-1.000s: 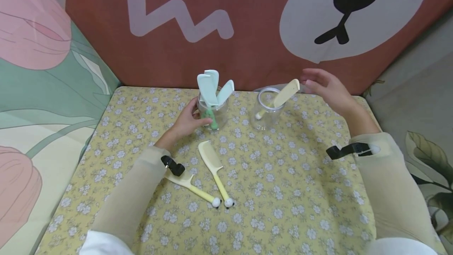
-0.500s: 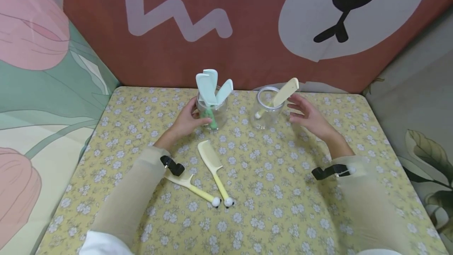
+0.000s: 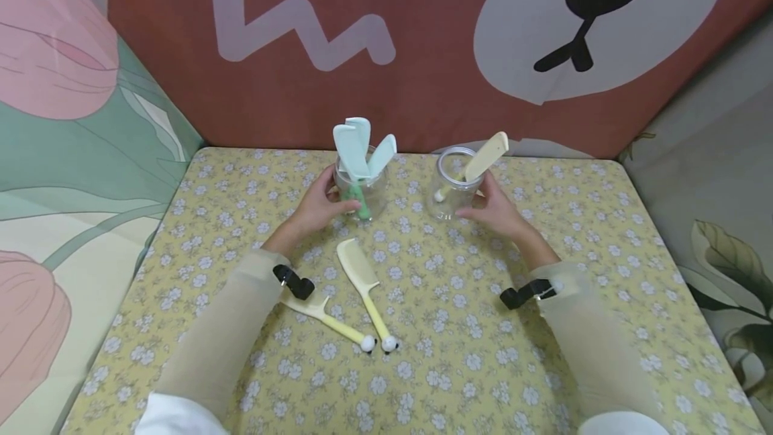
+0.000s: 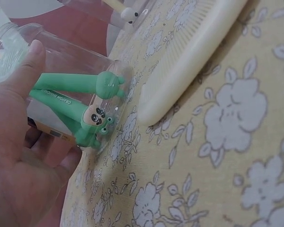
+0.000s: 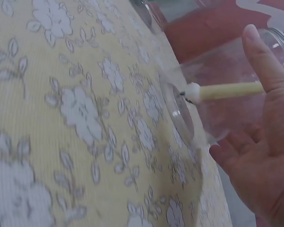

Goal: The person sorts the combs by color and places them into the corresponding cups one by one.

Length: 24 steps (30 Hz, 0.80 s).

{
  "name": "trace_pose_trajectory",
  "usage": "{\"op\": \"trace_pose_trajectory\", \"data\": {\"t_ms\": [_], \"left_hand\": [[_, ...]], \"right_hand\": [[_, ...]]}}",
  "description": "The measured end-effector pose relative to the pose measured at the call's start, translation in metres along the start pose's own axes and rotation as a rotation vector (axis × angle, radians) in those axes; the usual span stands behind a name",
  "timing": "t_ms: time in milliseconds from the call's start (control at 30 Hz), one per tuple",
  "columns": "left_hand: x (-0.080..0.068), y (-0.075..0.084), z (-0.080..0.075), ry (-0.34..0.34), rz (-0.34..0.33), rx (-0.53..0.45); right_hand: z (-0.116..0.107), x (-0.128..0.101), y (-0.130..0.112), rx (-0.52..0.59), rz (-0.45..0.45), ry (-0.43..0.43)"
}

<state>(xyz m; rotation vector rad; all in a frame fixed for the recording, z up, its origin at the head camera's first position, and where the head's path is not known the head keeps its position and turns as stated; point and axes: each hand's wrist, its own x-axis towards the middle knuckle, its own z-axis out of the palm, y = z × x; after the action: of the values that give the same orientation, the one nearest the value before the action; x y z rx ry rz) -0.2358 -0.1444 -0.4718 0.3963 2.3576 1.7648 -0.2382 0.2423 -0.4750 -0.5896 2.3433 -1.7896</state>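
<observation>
My left hand [image 3: 323, 201] grips a clear jar [image 3: 364, 195] that holds pale blue combs [image 3: 356, 146] with green handles. In the left wrist view the thumb lies on the jar [image 4: 71, 56], the green handles [image 4: 80, 101] show through its wall, and the left hand [image 4: 19, 156] wraps it from below. My right hand [image 3: 495, 208] holds a second clear jar [image 3: 451, 188], in which one cream comb [image 3: 486, 156] leans. The right wrist view shows the right hand [image 5: 270, 151] round this jar [image 5: 208, 99], with the comb's handle [image 5: 227, 90] inside.
Two cream combs lie on the yellow flowered tablecloth [image 3: 459, 354] near my left forearm: one [image 3: 360, 272] in the middle, one [image 3: 329, 319] partly under the sleeve. The first comb [image 4: 189, 66] lies close to the left jar. Cloth panels wall the table at the back and left.
My right hand came down from above the cream comb's tip and closed round the right jar. The left hand stayed on its jar.
</observation>
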Motion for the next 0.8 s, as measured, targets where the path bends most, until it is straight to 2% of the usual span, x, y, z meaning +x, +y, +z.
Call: {"op": "trace_pose_trajectory", "data": {"t_ms": [133,367,533,667,800], "left_hand": [[0.0,0.0,-0.001,0.002,-0.005,-0.002],[-0.001,0.004,-0.002,-0.008,0.01,-0.012],[-0.004,0.01,-0.006,-0.02,-0.028,0.027],[-0.014,0.016,-0.018,-0.028,-0.072,0.072],[-0.033,0.022,-0.037,-0.044,-0.131,0.192]], "right_hand": [[0.005,0.003,-0.001,-0.028,0.005,0.038],[0.006,0.004,0.001,-0.015,0.032,0.07],[0.006,0.004,0.0,-0.027,0.034,0.07],[0.006,0.004,0.001,-0.028,0.033,0.075],[0.006,0.004,0.0,-0.024,0.035,0.068]]}}
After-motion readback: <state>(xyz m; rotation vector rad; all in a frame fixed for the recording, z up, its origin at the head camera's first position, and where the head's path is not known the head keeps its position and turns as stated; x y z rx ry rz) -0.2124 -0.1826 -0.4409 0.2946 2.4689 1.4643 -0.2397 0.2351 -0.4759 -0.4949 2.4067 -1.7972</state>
